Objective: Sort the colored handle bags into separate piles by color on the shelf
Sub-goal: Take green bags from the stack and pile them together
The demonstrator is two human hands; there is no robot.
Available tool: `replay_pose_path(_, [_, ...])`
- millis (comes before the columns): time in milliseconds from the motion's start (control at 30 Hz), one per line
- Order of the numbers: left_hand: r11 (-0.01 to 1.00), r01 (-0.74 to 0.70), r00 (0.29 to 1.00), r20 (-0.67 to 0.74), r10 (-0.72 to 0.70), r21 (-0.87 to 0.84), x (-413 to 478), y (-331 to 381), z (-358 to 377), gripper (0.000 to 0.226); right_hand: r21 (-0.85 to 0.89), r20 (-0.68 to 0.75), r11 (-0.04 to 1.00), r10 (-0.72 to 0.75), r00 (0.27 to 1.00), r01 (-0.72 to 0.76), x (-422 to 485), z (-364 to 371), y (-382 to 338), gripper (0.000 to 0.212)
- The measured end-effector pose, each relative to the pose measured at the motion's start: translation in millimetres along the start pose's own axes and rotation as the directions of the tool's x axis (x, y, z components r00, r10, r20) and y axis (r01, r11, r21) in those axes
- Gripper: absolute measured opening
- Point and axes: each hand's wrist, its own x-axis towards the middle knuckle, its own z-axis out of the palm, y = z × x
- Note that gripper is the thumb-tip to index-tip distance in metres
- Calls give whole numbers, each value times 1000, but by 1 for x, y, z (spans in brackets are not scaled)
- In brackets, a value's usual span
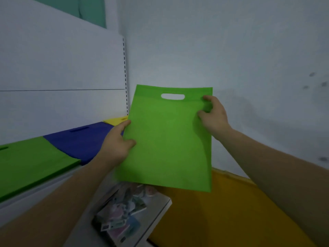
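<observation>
A flat green handle bag (167,139) with an oval cut-out handle hangs upright in front of the white wall, held in the air by both hands. My left hand (116,141) grips its left edge with the thumb on the front. Near the top right corner, my right hand (213,114) pinches the right edge. On the white shelf (35,191) at the left lie a green pile (30,161), a blue pile (81,139) beside it, and a yellow pile (116,120) at the far end.
A yellow heap of fabric (222,216) fills the lower right, under the held bag. A printed box or booklet (128,207) lies on a lower white surface at bottom centre. The white wall stands close behind, with a slotted shelf upright (125,75) in the corner.
</observation>
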Motion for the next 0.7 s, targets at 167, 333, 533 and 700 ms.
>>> replay_pose_path(167, [996,60,983,-179,-47,66,21,-4,-7,66,201,101,980,-20,995,-1,48,49,8,46])
replay_pose_path(333, [980,151,920,-382,-90,132,12,-9,-38,64,334,331,942,-94,939,-23,60,115,-8,48])
replay_pose_path(533, [946,261,842,-524,-126,192,-25,-16,-103,62,443,450,896,-230,863,8,27,200,-55,48])
replay_pose_path(700, [901,396,757,-618,-212,177,-59,-22,-170,63,481,506,875,-336,794,63,-6,257,-111,46])
